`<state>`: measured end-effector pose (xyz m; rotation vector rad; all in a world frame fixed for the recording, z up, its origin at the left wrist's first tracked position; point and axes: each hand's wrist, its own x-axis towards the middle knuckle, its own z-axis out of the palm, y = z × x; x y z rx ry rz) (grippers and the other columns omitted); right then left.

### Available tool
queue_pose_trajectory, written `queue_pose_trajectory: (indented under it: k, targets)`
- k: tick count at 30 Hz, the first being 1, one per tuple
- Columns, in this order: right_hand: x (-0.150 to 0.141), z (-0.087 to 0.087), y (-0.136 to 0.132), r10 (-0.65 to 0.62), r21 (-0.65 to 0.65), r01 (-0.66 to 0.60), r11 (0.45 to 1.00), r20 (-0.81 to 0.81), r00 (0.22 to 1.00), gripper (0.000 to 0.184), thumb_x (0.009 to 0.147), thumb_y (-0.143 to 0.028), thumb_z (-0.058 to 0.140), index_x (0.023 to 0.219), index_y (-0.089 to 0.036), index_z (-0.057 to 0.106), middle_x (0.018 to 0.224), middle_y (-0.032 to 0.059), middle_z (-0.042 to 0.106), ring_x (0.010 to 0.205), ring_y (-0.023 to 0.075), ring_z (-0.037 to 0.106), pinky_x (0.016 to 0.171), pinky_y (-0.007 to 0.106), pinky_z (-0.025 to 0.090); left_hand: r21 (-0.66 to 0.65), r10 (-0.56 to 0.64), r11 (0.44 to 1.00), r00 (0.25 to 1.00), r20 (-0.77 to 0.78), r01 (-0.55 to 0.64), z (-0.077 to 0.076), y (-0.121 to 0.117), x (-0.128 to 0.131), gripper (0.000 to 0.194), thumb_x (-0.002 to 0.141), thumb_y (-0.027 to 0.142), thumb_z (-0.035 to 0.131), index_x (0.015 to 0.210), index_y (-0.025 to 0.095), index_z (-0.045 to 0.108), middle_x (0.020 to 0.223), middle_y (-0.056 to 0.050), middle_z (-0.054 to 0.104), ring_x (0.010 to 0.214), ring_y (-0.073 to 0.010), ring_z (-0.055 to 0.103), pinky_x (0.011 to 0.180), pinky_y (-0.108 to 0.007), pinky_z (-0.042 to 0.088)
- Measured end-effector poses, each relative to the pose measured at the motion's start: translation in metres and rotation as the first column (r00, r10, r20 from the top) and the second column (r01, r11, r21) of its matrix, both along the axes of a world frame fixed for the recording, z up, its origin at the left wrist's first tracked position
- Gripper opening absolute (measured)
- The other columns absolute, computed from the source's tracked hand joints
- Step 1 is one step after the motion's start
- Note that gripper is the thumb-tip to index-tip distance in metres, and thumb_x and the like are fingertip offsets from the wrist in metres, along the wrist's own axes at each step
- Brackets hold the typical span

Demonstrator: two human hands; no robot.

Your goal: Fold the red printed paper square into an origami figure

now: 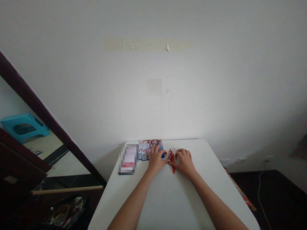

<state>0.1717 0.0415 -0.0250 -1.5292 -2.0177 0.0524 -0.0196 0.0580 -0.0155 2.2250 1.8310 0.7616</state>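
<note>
A small folded red paper (172, 159) with some white on it stands up from the white table between my two hands. My left hand (156, 159) holds its left side with thumb and index finger, the other fingers lying over blue printed leaflets (144, 153). On the other side, my right hand (185, 161) grips the paper, its thumb near the lower middle and its fingers curled. My fingers hide part of the folds.
A phone with a blurred screen (129, 159) lies at the table's left. The white table (163, 198) meets the wall at the back. Beyond its left edge are a dark bag of items (67, 210), a wooden stick (69, 190) and a blue stool (25, 126).
</note>
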Motion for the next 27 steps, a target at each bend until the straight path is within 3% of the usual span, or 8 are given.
queue_pose_trajectory:
  k: [10,17,27]
  targets:
    - [0.011,0.012,-0.003,0.105,-0.138,-0.101,0.985,0.024,0.994,0.057,0.061,-0.06,0.078,0.103,-0.024,0.063,0.125,0.0092,0.058,0.121,0.0293,0.049,0.11,0.048,0.029,-0.025,0.018,1.0,0.999,-0.047,-0.02,0.007,-0.002,0.001,0.038,0.067,0.05,0.081,0.099,0.033,0.07,0.148,-0.002,0.045,0.14,-0.0367,0.031,0.11,-0.076,0.006]
    - [0.019,0.014,-0.005,0.171,-0.193,-0.165,0.967,0.017,0.985,0.068,0.053,-0.056,0.082,0.11,-0.024,0.061,0.132,0.0107,0.054,0.128,0.0324,0.045,0.115,0.057,0.021,-0.054,0.024,0.998,0.999,-0.048,-0.026,0.008,-0.001,0.001,0.04,0.067,0.051,0.081,0.1,0.033,0.069,0.148,-0.003,0.044,0.141,-0.0348,0.029,0.111,-0.075,0.005]
    - [0.026,0.01,-0.004,0.234,-0.235,-0.226,0.945,0.006,0.972,0.072,0.054,-0.052,0.082,0.116,-0.025,0.057,0.138,0.0121,0.049,0.133,0.0338,0.04,0.115,0.063,0.015,-0.034,0.021,0.999,0.999,-0.024,-0.022,0.004,-0.001,0.0,0.039,0.067,0.052,0.08,0.099,0.033,0.069,0.147,-0.002,0.045,0.141,-0.0359,0.03,0.11,-0.077,0.005]
